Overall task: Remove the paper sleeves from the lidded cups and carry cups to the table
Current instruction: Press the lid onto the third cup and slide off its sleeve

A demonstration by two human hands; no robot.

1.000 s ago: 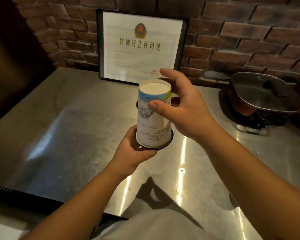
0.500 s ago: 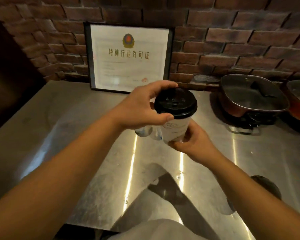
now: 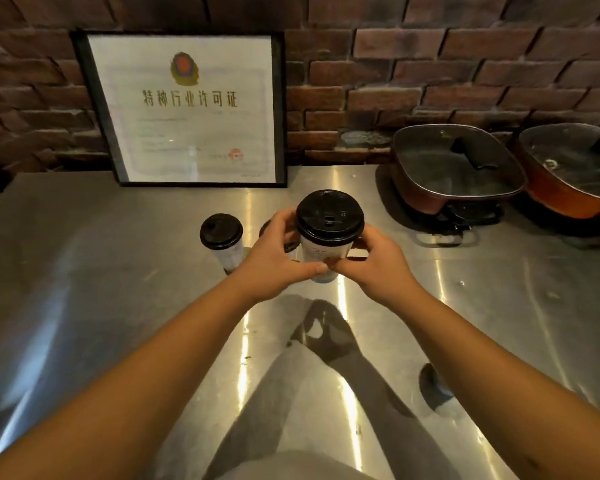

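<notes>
I hold a white paper cup with a black lid upright above the steel table, its printed sleeve still around it. My left hand grips the cup's left side. My right hand grips its right side, and the thumbs meet low on the front. A second black-lidded cup stands on the table just to the left. The dark lid of a third cup peeks out behind my left hand, mostly hidden.
A framed certificate leans on the brick wall at the back. Two lidded electric pans sit at the back right. A dark round object shows beside my right forearm.
The cup was upside down a second ago and now stands lid up. My left hand moved from the lid down to the side. The view tilted down, showing two more cups.
</notes>
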